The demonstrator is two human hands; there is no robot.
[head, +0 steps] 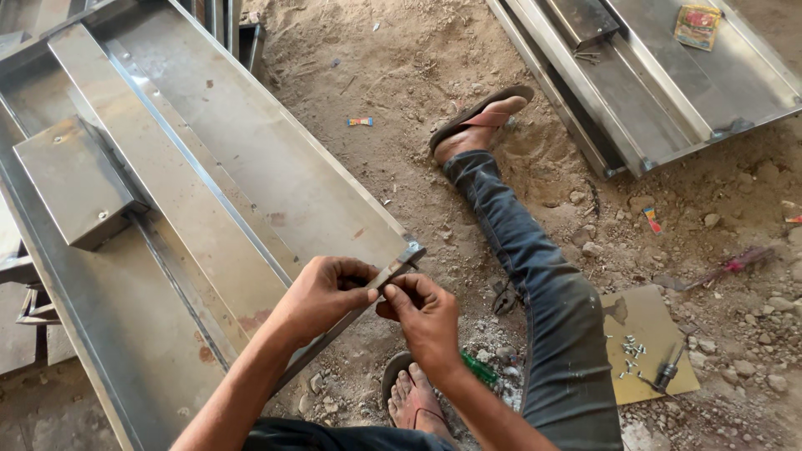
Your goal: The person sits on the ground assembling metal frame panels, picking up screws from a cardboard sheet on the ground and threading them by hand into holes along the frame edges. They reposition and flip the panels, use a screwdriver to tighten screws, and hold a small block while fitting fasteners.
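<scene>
Steel is lying everywhere on this dirt floor (434, 75), and the person is sitting beside a long metal panel (242, 159), legs stretched out in jeans and sandals. Both hands are meeting at the panel's near corner edge (399, 266): the left hand (322, 294) is closing its fingers over the rim, while the right hand (424, 316) is pinching something too small to make out against it. Loose screws (632, 347) are resting on a cardboard scrap (647, 313) just past the knee.

hidden: whatever the right hand (428, 316) pinches | cut off: steel panel (209, 192) at left edge
</scene>
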